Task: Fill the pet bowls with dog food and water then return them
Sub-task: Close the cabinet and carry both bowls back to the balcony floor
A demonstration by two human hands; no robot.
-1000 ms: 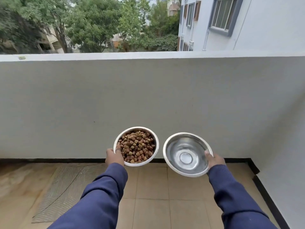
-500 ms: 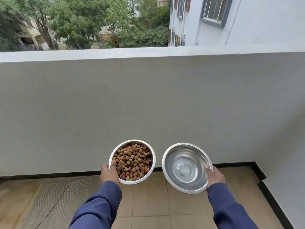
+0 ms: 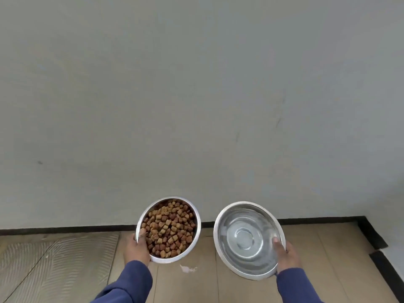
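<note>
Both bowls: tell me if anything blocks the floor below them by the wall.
Nothing visible does. The kibble bowl and water bowl hang over bare floor tiles; only a small pale stain lies between them.

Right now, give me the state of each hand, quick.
Left hand: holding the steel bowl of dog kibble by its rim, thumb inside.
Right hand: holding the steel water bowl by its rim, thumb inside.

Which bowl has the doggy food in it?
The steel bowl gripped by the left hand: it holds brown kibble. The other bowl shows none.
</note>
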